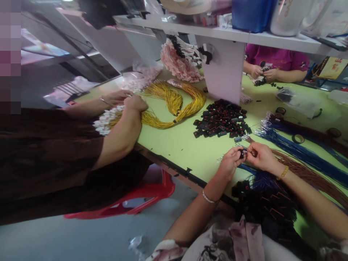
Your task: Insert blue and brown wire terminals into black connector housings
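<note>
My left hand [230,161] is closed, pinching a small black connector housing [241,154] above the table edge. Close against it, my right hand [259,155] is closed with its fingertips on a thin wire end that meets the housing. Whether the wire sits inside the housing is too small to tell. Beyond my hands lies a heap of black connector housings [221,117] with red marks. Under and beside my right arm run bundles of brown wires [299,168] and blue wires [288,145]. Many more black housings on wires [269,203] hang in front of my body.
A co-worker's hands [133,101] at the left work by yellow wires [163,105] with white connectors [107,117]. Opposite, another person's hands [262,72] hold small parts. An upright panel [224,69] and shelf [190,29] stand ahead. Tape rolls [298,138] lie right; a red stool [152,194] stands below.
</note>
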A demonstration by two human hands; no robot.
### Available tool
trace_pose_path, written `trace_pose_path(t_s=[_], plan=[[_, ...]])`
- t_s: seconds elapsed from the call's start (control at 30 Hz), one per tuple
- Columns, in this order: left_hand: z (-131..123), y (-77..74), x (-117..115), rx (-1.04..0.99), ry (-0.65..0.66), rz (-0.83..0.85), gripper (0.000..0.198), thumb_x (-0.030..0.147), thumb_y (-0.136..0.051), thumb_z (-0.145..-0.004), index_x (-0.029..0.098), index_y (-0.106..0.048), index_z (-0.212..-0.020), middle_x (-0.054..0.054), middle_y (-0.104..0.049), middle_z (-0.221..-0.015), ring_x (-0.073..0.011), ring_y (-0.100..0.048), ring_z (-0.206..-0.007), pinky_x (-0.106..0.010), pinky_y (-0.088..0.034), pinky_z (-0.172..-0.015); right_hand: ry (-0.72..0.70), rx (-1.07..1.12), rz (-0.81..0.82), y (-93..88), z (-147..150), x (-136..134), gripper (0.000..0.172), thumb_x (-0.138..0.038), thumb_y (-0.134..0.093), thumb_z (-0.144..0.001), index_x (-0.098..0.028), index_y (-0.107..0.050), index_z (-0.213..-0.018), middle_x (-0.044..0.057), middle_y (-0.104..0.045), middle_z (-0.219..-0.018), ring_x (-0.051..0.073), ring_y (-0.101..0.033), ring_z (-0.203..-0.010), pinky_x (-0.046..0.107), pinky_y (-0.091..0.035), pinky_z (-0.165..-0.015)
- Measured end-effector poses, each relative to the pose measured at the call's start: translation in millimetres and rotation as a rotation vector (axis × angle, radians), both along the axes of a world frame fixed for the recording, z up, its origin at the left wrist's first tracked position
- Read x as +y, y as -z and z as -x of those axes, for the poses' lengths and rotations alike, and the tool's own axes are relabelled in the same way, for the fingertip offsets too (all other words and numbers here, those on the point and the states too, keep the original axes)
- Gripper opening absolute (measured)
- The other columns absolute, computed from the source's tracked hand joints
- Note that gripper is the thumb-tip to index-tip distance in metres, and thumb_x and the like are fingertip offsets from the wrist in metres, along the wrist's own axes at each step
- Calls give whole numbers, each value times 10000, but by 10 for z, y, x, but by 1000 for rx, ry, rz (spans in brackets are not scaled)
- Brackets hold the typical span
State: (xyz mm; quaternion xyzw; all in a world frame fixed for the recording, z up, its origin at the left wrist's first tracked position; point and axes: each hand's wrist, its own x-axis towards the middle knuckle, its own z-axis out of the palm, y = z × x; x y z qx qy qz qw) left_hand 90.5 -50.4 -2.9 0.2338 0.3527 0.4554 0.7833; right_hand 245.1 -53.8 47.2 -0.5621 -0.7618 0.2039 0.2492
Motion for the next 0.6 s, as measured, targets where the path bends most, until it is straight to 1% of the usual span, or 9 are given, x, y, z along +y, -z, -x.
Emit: trace_pose_path(t_s=[0.13, 0.2, 0.3, 0.4, 0.6], plan=[[3, 0, -26, 62, 24, -22, 342, 285, -765, -657, 138, -655, -945, -57, -651, -875, -139, -607, -789, -289, -483, -786, -47, -54, -21, 55, 2, -3, 79, -219, -523, -767, -184, -519, -695, 10, -545, -660, 119, -450, -594, 225, -313, -559], [8, -1, -38, 92, 45, -17, 361, 305, -777, -639, 131, -662, -934, -59, -652, -858, -131, -599, -747, -272, -482, -732, -99, -100, -48, 89, 1, -3, 65, -208, -513, -779, -179, -536, -726, 24, -559, -689, 130, -467, -622, 233, -324, -585], [17, -19, -44, 88, 23, 1, 361, 306, -785, -624, 123, -668, -912, -54, -650, -841, -111, -585, -697, -250, -478, -688, -150, -144, -78, 104, -12, -5, 101, -217, -485, -819, -169, -564, -778, 48, -581, -742, 147, -492, -672, 247, -343, -627], [19, -40, -35, 66, -1, -1, 364, 304, -786, -620, 120, -668, -912, -45, -645, -813, -103, -582, -682, -240, -478, -675, -129, -85, -55, 98, -22, -9, 126, -218, -471, -836, -169, -562, -764, 46, -593, -757, 138, -503, -666, 238, -350, -624], [18, 1, -14, 140, 27, -17, 359, 322, -785, -612, 122, -666, -884, -53, -645, -817, -118, -581, -691, -255, -483, -665, -77, 24, -12, 140, 19, -16, 102, -189, -520, -770, -175, -531, -669, -2, -555, -636, 107, -448, -569, 222, -322, -564]])
